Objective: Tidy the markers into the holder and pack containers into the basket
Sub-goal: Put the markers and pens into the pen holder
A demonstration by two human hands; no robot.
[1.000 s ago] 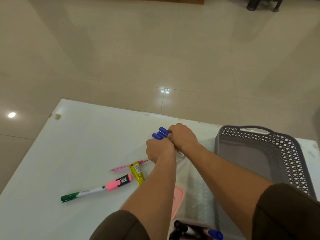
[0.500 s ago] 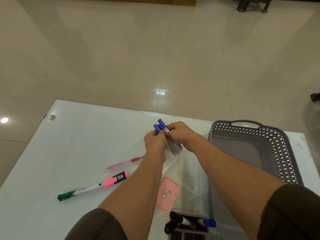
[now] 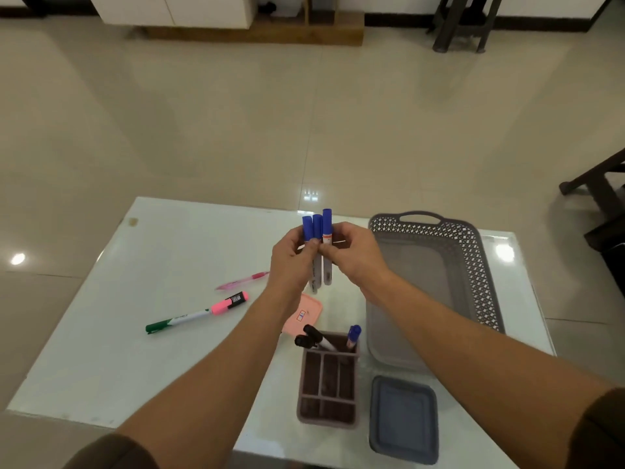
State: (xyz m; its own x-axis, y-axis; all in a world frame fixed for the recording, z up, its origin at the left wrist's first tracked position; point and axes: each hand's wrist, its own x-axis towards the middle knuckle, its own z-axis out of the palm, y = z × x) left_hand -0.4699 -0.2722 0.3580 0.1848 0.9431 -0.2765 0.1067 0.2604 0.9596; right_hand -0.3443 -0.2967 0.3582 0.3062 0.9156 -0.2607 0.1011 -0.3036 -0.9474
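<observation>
Three blue-capped markers (image 3: 318, 228) stand upright above the white table (image 3: 101, 333), caps up. My left hand (image 3: 291, 258) and my right hand (image 3: 351, 252) both pinch the bundle at mid-barrel. Below them the brown compartment holder (image 3: 327, 384) holds two black markers (image 3: 311, 336) and one blue marker (image 3: 353, 335) at its far end. A pink highlighter (image 3: 230, 302), a green marker (image 3: 176, 322) and a pink pen (image 3: 241, 280) lie on the table to the left. The grey lattice basket (image 3: 473, 265) stands to the right with nothing visible inside.
A pink-lidded container (image 3: 304, 314) lies under my left forearm, partly hidden. A blue-grey lidded container (image 3: 402, 419) sits near the front edge, right of the holder. Dark furniture legs (image 3: 595, 187) stand on the tiled floor beyond the table's right side.
Both hands lifted the blue markers off the table and turned them upright. The view pulled back, bringing the holder and the blue-grey container into sight. The yellow item seen earlier is no longer visible.
</observation>
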